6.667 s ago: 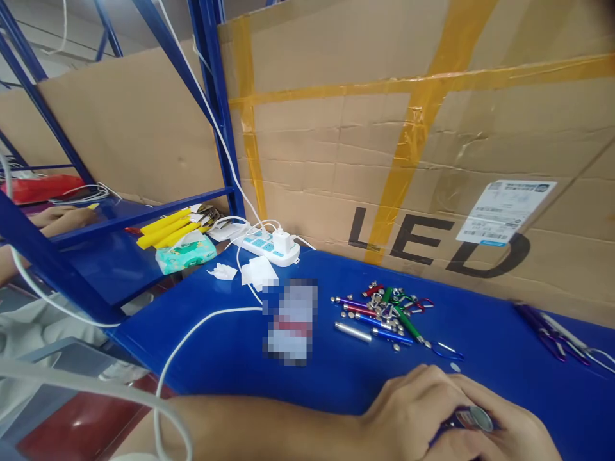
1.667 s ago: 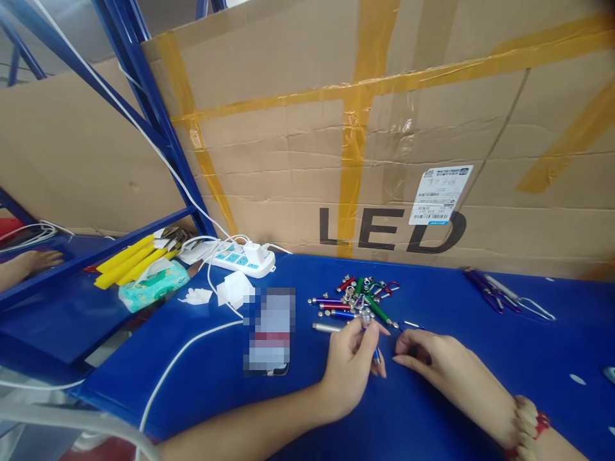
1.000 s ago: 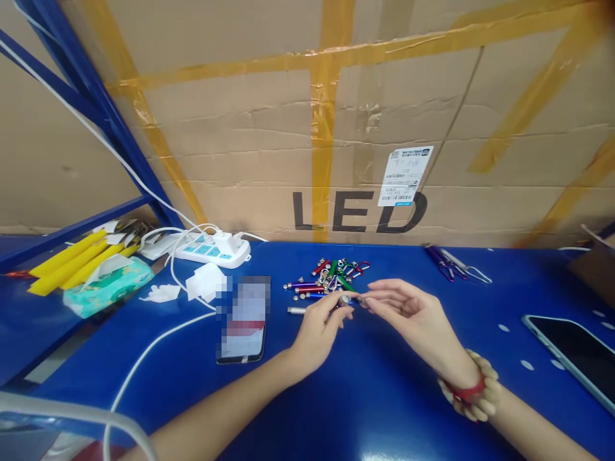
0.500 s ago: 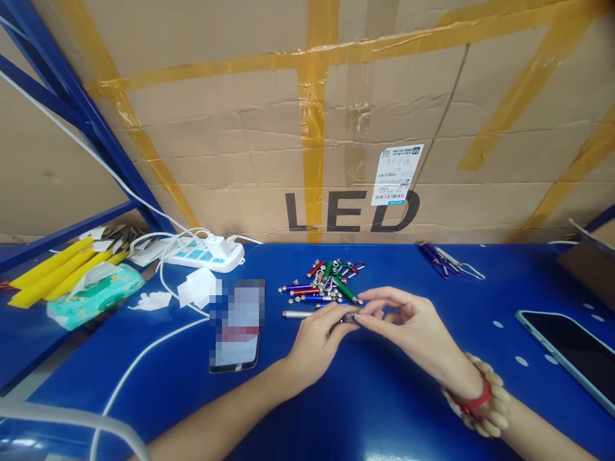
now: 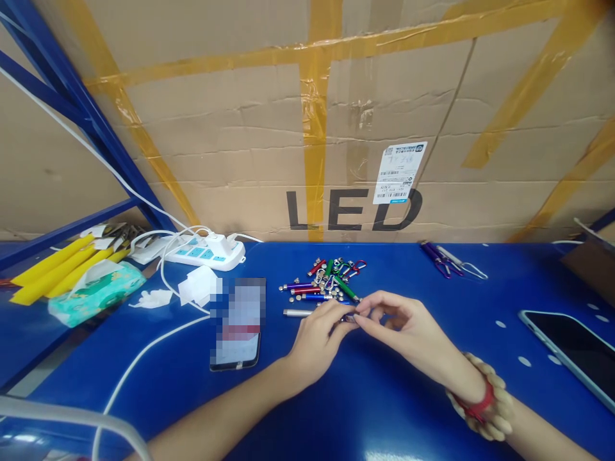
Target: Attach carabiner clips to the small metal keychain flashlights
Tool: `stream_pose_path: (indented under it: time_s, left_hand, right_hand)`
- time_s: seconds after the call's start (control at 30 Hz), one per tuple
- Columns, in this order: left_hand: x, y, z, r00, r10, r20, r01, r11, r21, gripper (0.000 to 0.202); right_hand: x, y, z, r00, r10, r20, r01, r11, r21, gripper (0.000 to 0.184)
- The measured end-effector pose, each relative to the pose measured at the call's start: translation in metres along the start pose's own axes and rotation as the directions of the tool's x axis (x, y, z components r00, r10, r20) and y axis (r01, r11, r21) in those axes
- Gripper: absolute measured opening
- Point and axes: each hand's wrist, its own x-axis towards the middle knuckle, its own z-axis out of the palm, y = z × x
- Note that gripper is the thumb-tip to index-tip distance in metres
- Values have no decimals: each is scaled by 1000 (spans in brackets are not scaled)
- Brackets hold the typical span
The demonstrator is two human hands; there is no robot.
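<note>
My left hand (image 5: 317,336) is closed around a small metallic piece (image 5: 350,317), most of it hidden by the fingers. Against the piece's right end, my right hand (image 5: 401,326) pinches with thumb and index fingertips, the other fingers curled loosely. Just beyond both hands lies a pile of small penlight-like metal tubes, among them a red tube (image 5: 305,291), a blue tube (image 5: 316,298) and a green tube (image 5: 346,289). Small round button cells (image 5: 298,298) and carabiner clips (image 5: 358,266) are scattered among them. A silver tube (image 5: 295,313) rests beside my left fingers.
A phone (image 5: 240,326) lies left of my hands, another phone (image 5: 571,352) at the right. Back left are a power strip (image 5: 204,254) with white cables, crumpled tissue (image 5: 199,286), a tissue pack (image 5: 96,294) and yellow strips (image 5: 57,262). Carabiner tubes (image 5: 439,259) lie back right before a large carton (image 5: 230,141).
My hands stay together around the small metallic piece; the right fingers have shifted slightly at its end. The view has moved a little.
</note>
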Motion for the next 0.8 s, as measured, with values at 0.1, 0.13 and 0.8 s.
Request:
stream_pose_path:
  time_s: [0.1,0.13,0.8]
  left_hand:
    - [1,-1,1,1000,3,-21,-3,1000,-1,19]
    - [1,0,1,999,-4,-33,4,1000,-10,17]
    - [28,-32,-54,921,-201,-334,296,918,263,18]
  right_hand:
    - [-1,1,1,1000,-12,0,12,999,-35,30]
    - [-1,1,1,1000,-19,-10,19,999,-49,30]
    - [-1,1,4,988,-83,-127,67,990,-126,30]
